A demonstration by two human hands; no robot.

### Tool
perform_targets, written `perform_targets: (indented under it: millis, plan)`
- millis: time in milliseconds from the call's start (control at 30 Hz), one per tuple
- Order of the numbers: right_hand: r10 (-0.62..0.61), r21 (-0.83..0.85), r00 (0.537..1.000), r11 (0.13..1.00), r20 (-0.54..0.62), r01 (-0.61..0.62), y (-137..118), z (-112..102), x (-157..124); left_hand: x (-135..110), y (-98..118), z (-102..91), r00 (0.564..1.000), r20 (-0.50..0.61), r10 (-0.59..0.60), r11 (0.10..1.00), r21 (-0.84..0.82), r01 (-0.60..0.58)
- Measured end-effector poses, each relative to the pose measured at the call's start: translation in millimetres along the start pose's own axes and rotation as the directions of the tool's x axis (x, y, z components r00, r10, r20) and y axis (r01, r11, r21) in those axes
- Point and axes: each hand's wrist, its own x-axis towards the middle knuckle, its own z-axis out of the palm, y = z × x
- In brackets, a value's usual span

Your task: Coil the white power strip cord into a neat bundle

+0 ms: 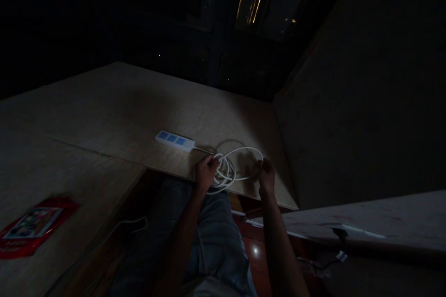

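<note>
A white power strip (175, 141) with blue socket faces lies on the stone-like ledge in front of me. Its white cord (228, 174) runs from the right end into a bundle of loose loops near the ledge's front edge. My left hand (206, 171) is closed on the coiled loops at their left side. Off to the right, my right hand (266, 176) pinches a wide loop of the same cord, held apart from the bundle. The fingertips of both hands are dim, and the cord's plug cannot be made out.
The pale ledge (104, 102) reaches back to a dark window (223, 23). A red packet (35, 227) lies at the lower left. Another white cable (118, 227) hangs beside my legs. A dark wall (365, 102) bounds the right side, with a black cable (320, 267) below it.
</note>
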Motion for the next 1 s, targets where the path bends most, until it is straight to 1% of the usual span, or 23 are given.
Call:
perform_targets:
  millis: [33, 67, 100, 167, 233, 300, 367, 400, 467, 533, 567, 600, 633, 667, 700, 733, 767, 800, 833, 867, 900, 933, 1000]
  plan:
    - [-0.098, -0.157, 0.995, 0.983, -0.001, 0.097, -1.5, -1.4, -1.2, 0.1, -0.9, 0.9, 1.000, 0.009, -0.002, 1.000, -0.013, 0.002]
    - [-0.206, -0.294, 0.978, 0.934, 0.020, 0.203, -5.2, -2.2, -2.7, 0.3, -1.8, 1.8, 1.000, 0.020, -0.002, 1.000, -0.030, 0.002]
    - [-0.309, -0.400, 0.948, 0.862, 0.071, 0.311, -10.7, -2.0, -4.3, 0.5, -2.8, 2.7, 1.000, 0.030, -0.002, 0.999, -0.052, 0.003]
    - [-0.459, -0.497, 0.853, 0.695, 0.248, 0.519, -24.2, 2.0, -7.3, 0.9, -4.7, 4.5, 0.999, 0.049, -0.006, 0.995, -0.102, 0.011]
    - [-0.498, -0.488, 0.746, 0.565, 0.441, 0.665, -36.0, 11.2, -8.6, 1.3, -6.2, 5.8, 0.998, 0.051, -0.022, 0.987, -0.161, 0.030]
    - [-0.466, -0.452, 0.657, 0.483, 0.593, 0.750, -42.0, 24.2, -7.7, 1.5, -6.6, 6.4, 0.998, 0.049, -0.050, 0.973, -0.223, 0.060]
    - [-0.393, -0.431, 0.602, 0.444, 0.695, 0.786, -42.2, 37.7, -4.7, 1.3, -5.7, 5.9, 0.995, 0.046, -0.088, 0.956, -0.277, 0.097]
    - [-0.354, -0.429, 0.590, 0.438, 0.725, 0.790, -40.8, 43.2, -2.7, 1.2, -5.0, 5.3, 0.993, 0.048, -0.103, 0.949, -0.295, 0.113]
    - [-0.308, -0.423, 0.582, 0.451, 0.753, 0.786, -36.9, 50.0, 1.6, 0.8, -3.4, 3.4, 0.991, 0.054, -0.124, 0.938, -0.319, 0.135]
    - [-0.330, -0.353, 0.560, 0.515, 0.760, 0.781, -33.0, 50.3, 5.6, 0.6, -2.2, 0.9, 0.987, 0.054, -0.151, 0.924, -0.349, 0.160]
    - [-0.360, -0.289, 0.552, 0.572, 0.752, 0.768, -31.2, 48.5, 7.4, 0.6, -2.0, -0.3, 0.983, 0.052, -0.174, 0.913, -0.367, 0.181]
    - [-0.390, -0.216, 0.560, 0.646, 0.731, 0.732, -29.5, 45.8, 9.0, 0.7, -2.0, -1.5, 0.978, 0.045, -0.203, 0.900, -0.385, 0.204]
    - [-0.409, -0.142, 0.592, 0.729, 0.694, 0.670, -27.9, 42.6, 10.5, 1.0, -2.2, -2.5, 0.972, 0.034, -0.234, 0.888, -0.400, 0.228]
    - [-0.408, -0.074, 0.653, 0.812, 0.639, 0.579, -26.5, 39.2, 12.0, 1.3, -2.6, -3.4, 0.964, 0.018, -0.264, 0.876, -0.414, 0.248]
    - [-0.385, -0.006, 0.736, 0.884, 0.557, 0.467, -25.4, 35.9, 13.6, 1.7, -2.9, -4.1, 0.957, 0.001, -0.290, 0.865, -0.428, 0.262]
    - [-0.344, 0.076, 0.825, 0.934, 0.449, 0.348, -24.9, 32.7, 15.2, 2.1, -3.2, -4.6, 0.951, -0.013, -0.310, 0.854, -0.444, 0.272]
    - [-0.289, 0.184, 0.897, 0.953, 0.334, 0.239, -24.9, 29.4, 17.1, 2.6, -3.2, -5.0, 0.946, -0.022, -0.324, 0.841, -0.465, 0.278]
    - [-0.229, 0.315, 0.945, 0.937, 0.234, 0.149, -25.6, 26.0, 19.0, 3.0, -2.8, -5.3, 0.942, -0.024, -0.336, 0.825, -0.489, 0.282]
    - [-0.172, 0.448, 0.971, 0.890, 0.163, 0.082, -26.9, 22.4, 21.1, 3.4, -2.1, -5.5, 0.940, -0.019, -0.342, 0.809, -0.514, 0.284]
    - [-0.124, 0.565, 0.985, 0.824, 0.122, 0.034, -28.5, 18.5, 23.3, 3.8, -1.1, -5.7, 0.939, -0.010, -0.343, 0.795, -0.536, 0.284]
    - [-0.088, 0.649, 0.990, 0.761, 0.108, -0.003, -30.3, 14.4, 25.3, 4.1, 0.3, -5.8, 0.940, 0.005, -0.340, 0.782, -0.554, 0.286]
    - [-0.060, 0.696, 0.992, 0.717, 0.110, -0.034, -31.9, 10.4, 27.0, 4.4, 1.7, -6.0, 0.940, 0.022, -0.340, 0.769, -0.568, 0.292]
    - [-0.004, 0.713, 0.995, 0.698, 0.101, -0.069, -33.7, 3.7, 29.2, 4.9, 4.5, -6.5, 0.937, 0.062, -0.343, 0.743, -0.592, 0.312]
